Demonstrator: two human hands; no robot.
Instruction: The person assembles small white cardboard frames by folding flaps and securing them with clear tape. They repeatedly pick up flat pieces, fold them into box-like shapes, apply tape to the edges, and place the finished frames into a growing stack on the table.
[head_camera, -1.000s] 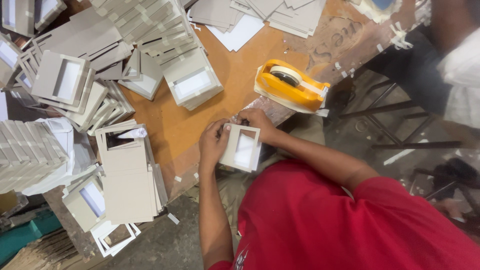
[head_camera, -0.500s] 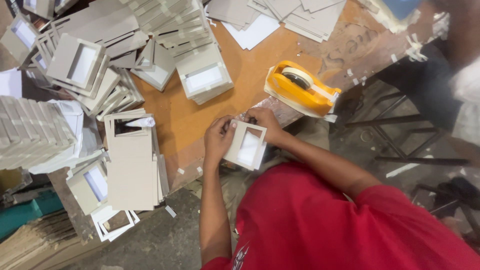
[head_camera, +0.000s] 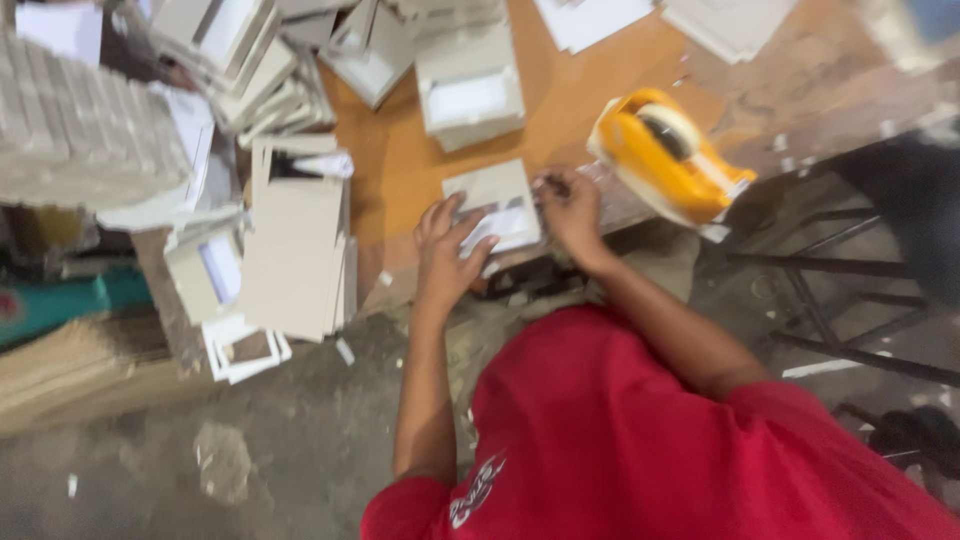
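Fingers of left hand (head_camera: 445, 250) spread flat on a small grey cardboard box (head_camera: 497, 205) with a white window panel, pinning it against the orange tabletop (head_camera: 400, 160) close to the near edge. Right hand (head_camera: 568, 205) pinched shut at the box's right side, apparently on a strip of clear tape (too blurred to confirm). Yellow tape dispenser (head_camera: 665, 150) just right of that pinch, tilted, overhanging the table edge.

Risks, as a judgement: box sliding off the near edge if the flat palm eases, since nothing wraps around it; tape wrinkling or sticking crooked if pulled while the box shifts; dispenser tipping to the floor if tugged sideways. Stack of flat cardboard blanks (head_camera: 295, 235) left of the holding hand, also overhanging, easily knocked by an elbow.
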